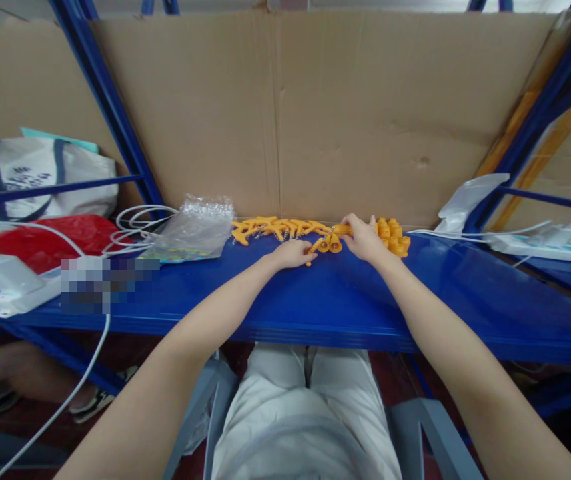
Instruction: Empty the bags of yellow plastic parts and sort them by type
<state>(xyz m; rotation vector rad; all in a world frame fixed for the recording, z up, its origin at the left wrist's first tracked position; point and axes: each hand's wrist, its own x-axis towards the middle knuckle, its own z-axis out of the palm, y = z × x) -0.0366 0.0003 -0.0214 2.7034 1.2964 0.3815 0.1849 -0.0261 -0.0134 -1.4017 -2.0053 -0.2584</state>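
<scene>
My left hand (pixel 293 253) rests on the blue shelf (pixel 315 300), fingers curled around a small orange part with a short chain. Just to its right, my right hand (pixel 363 239) pinches an orange plastic piece (pixel 333 241) with bell-shaped ends. A row of orange star-shaped pieces (pixel 275 229) lies behind my left hand along the cardboard wall. A cluster of orange parts (pixel 393 237) sits just past my right hand.
A clear plastic bag (pixel 195 230) and coiled white cables (pixel 133 230) lie to the left, near a red bag (pixel 40 243) and a white charger (pixel 8 283). A white power strip (pixel 545 247) sits right. Cardboard (pixel 315 113) backs the shelf.
</scene>
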